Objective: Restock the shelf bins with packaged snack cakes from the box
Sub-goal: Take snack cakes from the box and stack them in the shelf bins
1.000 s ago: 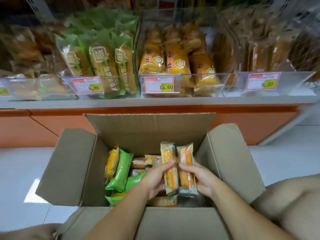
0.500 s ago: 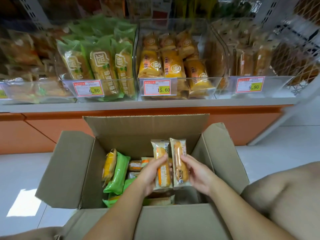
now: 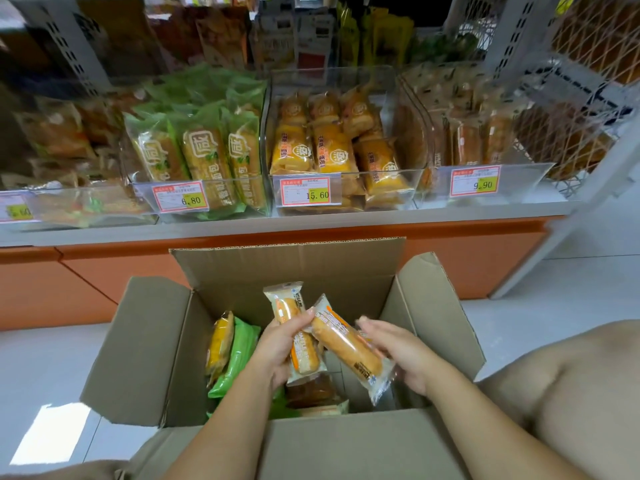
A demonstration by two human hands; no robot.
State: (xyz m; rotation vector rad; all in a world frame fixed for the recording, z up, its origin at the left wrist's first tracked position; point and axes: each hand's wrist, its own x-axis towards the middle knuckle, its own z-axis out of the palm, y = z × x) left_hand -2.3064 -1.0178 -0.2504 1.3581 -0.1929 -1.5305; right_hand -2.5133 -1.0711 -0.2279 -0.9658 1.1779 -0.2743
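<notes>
Head view: the left hand [image 3: 277,348] clamps an upright snack cake [image 3: 284,304] above the open box [image 3: 287,268] — fingers curled, thumb in front. A tilted snack cake [image 3: 346,344] leans against it, lying across the right hand [image 3: 401,355]; those fingers sit loosely spread behind the wrapper — whether they grip cannot be told. Green packs [image 3: 239,355] stand inside the box at left. Clear shelf bins [image 3: 412,181] sit above, well apart.

Shop — price tags [image 3: 306,196] on clear shelf bins [image 3: 346,188], packaged snacks, metal shelving.
</notes>
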